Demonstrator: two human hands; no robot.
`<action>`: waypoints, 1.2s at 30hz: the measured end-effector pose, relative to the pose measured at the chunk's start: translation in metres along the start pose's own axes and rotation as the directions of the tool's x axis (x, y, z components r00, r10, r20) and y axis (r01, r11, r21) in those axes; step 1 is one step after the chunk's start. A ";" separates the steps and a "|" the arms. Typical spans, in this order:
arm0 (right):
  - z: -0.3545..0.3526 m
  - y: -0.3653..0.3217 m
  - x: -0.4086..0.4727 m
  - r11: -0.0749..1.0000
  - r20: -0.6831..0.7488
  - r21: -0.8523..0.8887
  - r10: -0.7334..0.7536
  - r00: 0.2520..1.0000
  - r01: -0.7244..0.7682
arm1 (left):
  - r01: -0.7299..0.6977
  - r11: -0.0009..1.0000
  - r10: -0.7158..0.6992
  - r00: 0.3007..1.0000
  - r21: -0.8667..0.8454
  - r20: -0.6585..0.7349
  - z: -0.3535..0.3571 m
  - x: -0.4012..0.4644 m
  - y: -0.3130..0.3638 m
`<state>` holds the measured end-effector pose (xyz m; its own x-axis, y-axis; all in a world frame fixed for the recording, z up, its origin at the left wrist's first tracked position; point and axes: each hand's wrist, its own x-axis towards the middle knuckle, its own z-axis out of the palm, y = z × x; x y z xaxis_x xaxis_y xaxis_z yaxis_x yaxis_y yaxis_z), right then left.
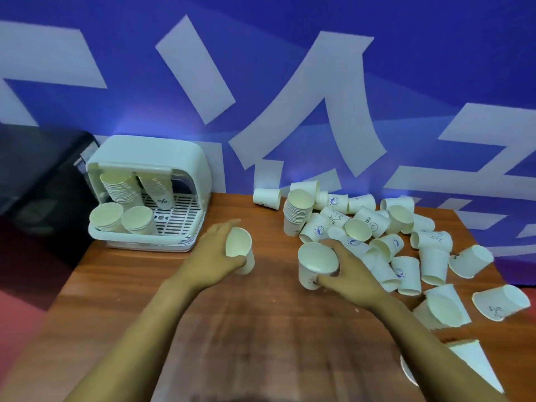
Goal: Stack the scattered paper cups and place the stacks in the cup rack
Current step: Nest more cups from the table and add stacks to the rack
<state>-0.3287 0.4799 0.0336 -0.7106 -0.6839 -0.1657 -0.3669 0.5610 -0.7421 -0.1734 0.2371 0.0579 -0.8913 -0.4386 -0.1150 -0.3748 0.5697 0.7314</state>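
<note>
My left hand (213,255) grips one white paper cup (239,250) upright over the table's middle. My right hand (346,271) grips another white paper cup (314,265), mouth up, at the near left edge of a pile of scattered cups (406,242). A tall stack of cups (297,213) stands at the pile's far left. The white cup rack (149,166) stands at the table's far left, its lid up, with several cup stacks (121,187) inside.
The wooden table (261,329) has bare surface between my arms and in front of the rack. More loose cups (499,303) lie near the right edge. A blue and white wall rises behind. A dark object sits left of the rack.
</note>
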 end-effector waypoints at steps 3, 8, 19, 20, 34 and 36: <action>0.042 -0.051 0.018 0.999 -0.029 0.044 -0.007 1.000 0.008 | 0.002 1.000 -0.002 1.000 -0.015 -0.026 -0.044 -0.007 -0.036; 0.104 -0.117 0.043 0.996 -0.075 0.087 -0.011 0.997 0.017 | 0.042 0.999 -0.044 0.997 -0.032 -0.058 -0.100 -0.014 -0.090; 0.160 -0.154 0.084 0.999 0.012 0.017 -0.029 1.000 0.029 | 0.132 0.991 -0.131 0.991 0.020 -0.017 -0.127 -0.008 -0.137; 0.161 -0.157 0.089 0.998 0.032 0.031 -0.048 0.998 0.047 | 0.148 0.988 -0.147 0.988 0.036 -0.037 -0.130 -0.007 -0.138; 0.211 -0.200 0.134 0.999 0.077 0.036 -0.039 0.996 0.036 | 0.225 0.973 -0.195 0.930 0.061 -0.312 -0.204 0.015 -0.182; 0.217 -0.212 0.140 0.998 0.026 0.055 -0.040 0.999 0.038 | 0.204 0.978 -0.176 0.926 0.049 -0.335 -0.213 0.023 -0.187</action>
<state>-0.2200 0.1638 0.0265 -0.6793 -0.7178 -0.1530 -0.3607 0.5081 -0.7822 -0.0695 -0.0281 0.0616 -0.6734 -0.7392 -0.0101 -0.5606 0.5017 0.6589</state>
